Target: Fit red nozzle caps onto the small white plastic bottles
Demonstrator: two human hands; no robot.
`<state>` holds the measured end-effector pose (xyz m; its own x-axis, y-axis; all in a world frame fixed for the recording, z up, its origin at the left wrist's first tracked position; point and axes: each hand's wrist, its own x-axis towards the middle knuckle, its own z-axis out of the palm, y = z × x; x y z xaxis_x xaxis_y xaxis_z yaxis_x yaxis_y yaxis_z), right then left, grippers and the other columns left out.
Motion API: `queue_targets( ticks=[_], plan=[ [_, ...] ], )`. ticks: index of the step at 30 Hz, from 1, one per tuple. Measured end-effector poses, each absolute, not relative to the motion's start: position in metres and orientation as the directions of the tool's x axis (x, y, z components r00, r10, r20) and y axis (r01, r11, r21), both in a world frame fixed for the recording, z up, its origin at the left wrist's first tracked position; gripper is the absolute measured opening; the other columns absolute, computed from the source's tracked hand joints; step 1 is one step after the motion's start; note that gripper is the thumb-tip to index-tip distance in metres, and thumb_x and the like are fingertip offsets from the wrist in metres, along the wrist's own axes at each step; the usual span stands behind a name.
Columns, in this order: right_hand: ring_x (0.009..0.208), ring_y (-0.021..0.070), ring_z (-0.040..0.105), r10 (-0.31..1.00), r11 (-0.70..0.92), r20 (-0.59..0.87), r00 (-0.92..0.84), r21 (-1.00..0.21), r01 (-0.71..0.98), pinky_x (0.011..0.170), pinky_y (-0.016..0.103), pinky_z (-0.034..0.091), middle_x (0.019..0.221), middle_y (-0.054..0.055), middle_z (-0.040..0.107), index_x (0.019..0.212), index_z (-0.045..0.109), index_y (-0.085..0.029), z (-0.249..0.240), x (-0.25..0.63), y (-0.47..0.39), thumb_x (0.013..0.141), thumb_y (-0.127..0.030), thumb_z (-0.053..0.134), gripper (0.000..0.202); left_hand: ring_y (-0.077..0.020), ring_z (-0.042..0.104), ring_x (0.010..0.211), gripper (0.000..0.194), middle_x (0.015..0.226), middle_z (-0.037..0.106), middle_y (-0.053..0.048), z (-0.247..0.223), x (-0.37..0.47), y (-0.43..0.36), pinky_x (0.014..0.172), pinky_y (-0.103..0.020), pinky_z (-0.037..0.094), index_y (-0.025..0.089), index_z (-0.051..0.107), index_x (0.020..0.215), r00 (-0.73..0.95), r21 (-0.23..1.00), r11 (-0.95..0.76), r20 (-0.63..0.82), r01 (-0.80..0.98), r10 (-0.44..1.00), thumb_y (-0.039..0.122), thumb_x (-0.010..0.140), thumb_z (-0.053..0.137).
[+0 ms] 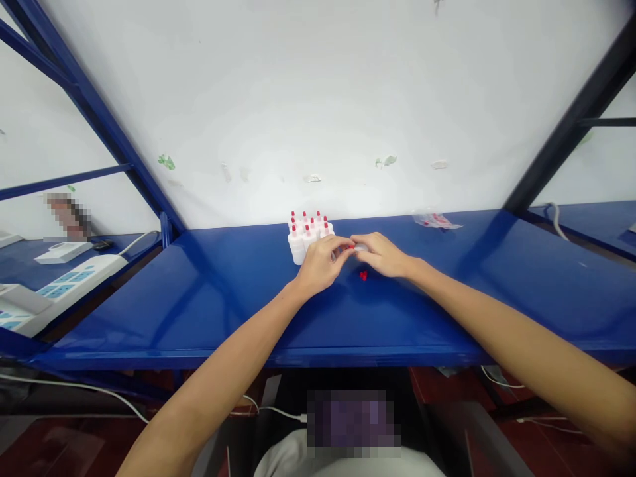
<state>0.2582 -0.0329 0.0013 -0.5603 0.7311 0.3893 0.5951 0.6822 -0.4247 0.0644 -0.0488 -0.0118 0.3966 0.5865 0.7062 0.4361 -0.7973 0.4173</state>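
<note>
My left hand (322,263) and my right hand (381,254) meet above the blue shelf, fingertips almost touching. Between the left fingertips is a small red cap (351,247), mostly covered by the fingers. The right fingers are closed on a whitish translucent piece (362,247) that looks like a bottle nozzle; its full shape is hidden. Just below the hands, a few loose red caps (364,275) lie on the shelf. Beyond my left hand stand several white squeeze bottles (297,246) in a tight group, upright, with red tips on top.
The blue metal shelf (228,298) runs up to a white wall. Towards its back right lies a clear plastic bag (436,220) with red bits in it. At the left, beyond the blue upright, are a white power strip (74,285) and cables.
</note>
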Motion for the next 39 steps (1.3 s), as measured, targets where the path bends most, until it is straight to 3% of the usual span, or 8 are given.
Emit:
queue_targets(
  ticks=[8, 15, 19, 25, 28, 33, 37, 39],
  plan=[
    [0.062, 0.0152, 0.047, 0.728, 0.685, 0.347, -0.592, -0.423, 0.593, 0.062, 0.027, 0.029, 0.067, -0.001, 0.056, 0.079, 0.06, -0.019, 0.003, 0.258, -0.037, 0.094, -0.05, 0.041, 0.039, -0.0126, 0.06, 0.074, 0.014, 0.087, 0.067, -0.004, -0.013, 0.062, -0.048, 0.073, -0.028, 0.051, 0.017, 0.067, 0.098, 0.507, 0.367, -0.825, 0.658, 0.429, 0.556, 0.016, 0.091, 0.055],
    [0.067, 0.0171, 0.057, 0.702, 0.711, 0.368, -0.61, -0.416, 0.567, 0.064, 0.027, 0.032, 0.075, 0.002, 0.067, 0.093, 0.072, -0.02, 0.002, 0.254, -0.039, 0.096, -0.041, 0.039, 0.039, -0.0125, 0.058, 0.073, 0.013, 0.084, 0.065, -0.003, -0.015, 0.063, -0.048, 0.072, -0.027, 0.05, 0.016, 0.066, 0.098, 0.52, 0.371, -0.835, 0.657, 0.407, 0.545, 0.016, 0.091, 0.054],
    [0.06, 0.0163, 0.052, 0.715, 0.699, 0.372, -0.592, -0.395, 0.596, 0.061, 0.028, 0.029, 0.065, 0.002, 0.062, 0.083, 0.071, -0.018, 0.002, 0.252, -0.04, 0.093, -0.037, 0.039, 0.038, -0.0126, 0.058, 0.072, 0.013, 0.082, 0.065, -0.003, -0.015, 0.064, -0.049, 0.071, -0.027, 0.049, 0.015, 0.065, 0.097, 0.528, 0.395, -0.831, 0.643, 0.391, 0.554, 0.016, 0.09, 0.054],
    [0.062, 0.0161, 0.05, 0.732, 0.682, 0.387, -0.561, -0.426, 0.595, 0.06, 0.027, 0.028, 0.068, 0.001, 0.061, 0.086, 0.066, -0.019, 0.001, 0.254, -0.037, 0.094, -0.049, 0.039, 0.041, -0.0131, 0.059, 0.072, 0.014, 0.084, 0.066, -0.004, -0.01, 0.062, -0.049, 0.07, -0.027, 0.049, 0.016, 0.064, 0.096, 0.49, 0.422, -0.807, 0.644, 0.414, 0.588, 0.018, 0.092, 0.052],
    [0.061, 0.0159, 0.05, 0.764, 0.645, 0.415, -0.495, -0.46, 0.611, 0.061, 0.027, 0.029, 0.064, 0.001, 0.058, 0.077, 0.061, -0.019, 0.0, 0.26, -0.031, 0.096, -0.052, 0.036, 0.045, -0.0125, 0.059, 0.07, 0.015, 0.083, 0.067, -0.004, -0.005, 0.058, -0.048, 0.07, -0.026, 0.049, 0.015, 0.065, 0.098, 0.461, 0.426, -0.784, 0.641, 0.451, 0.614, 0.024, 0.094, 0.054],
    [0.064, 0.0163, 0.052, 0.829, 0.536, 0.455, -0.326, -0.479, 0.695, 0.064, 0.029, 0.032, 0.064, 0.003, 0.057, 0.062, 0.054, -0.019, -0.005, 0.269, -0.018, 0.094, -0.04, 0.033, 0.044, -0.016, 0.062, 0.078, 0.019, 0.088, 0.068, -0.007, -0.001, 0.051, -0.047, 0.076, -0.029, 0.05, 0.013, 0.067, 0.101, 0.593, 0.273, -0.767, 0.504, 0.58, 0.628, 0.022, 0.095, 0.052],
    [0.071, 0.0166, 0.054, 0.807, 0.556, 0.468, -0.359, -0.398, 0.73, 0.069, 0.029, 0.034, 0.076, 0.005, 0.061, 0.06, 0.053, -0.018, -0.006, 0.265, -0.017, 0.089, -0.029, 0.036, 0.036, -0.0216, 0.066, 0.088, 0.026, 0.097, 0.07, -0.011, 0.001, 0.05, -0.05, 0.079, -0.033, 0.05, 0.012, 0.066, 0.11, 0.669, 0.122, -0.744, 0.359, 0.657, 0.65, 0.022, 0.096, 0.046],
    [0.068, 0.0162, 0.054, 0.814, 0.554, 0.452, -0.365, -0.413, 0.723, 0.068, 0.029, 0.034, 0.071, 0.004, 0.061, 0.061, 0.055, -0.019, -0.005, 0.262, -0.02, 0.09, -0.03, 0.037, 0.036, -0.0235, 0.066, 0.09, 0.027, 0.099, 0.07, -0.011, 0.002, 0.049, -0.051, 0.079, -0.035, 0.051, 0.013, 0.066, 0.111, 0.674, 0.071, -0.727, 0.324, 0.683, 0.664, 0.022, 0.096, 0.045]
  ],
)
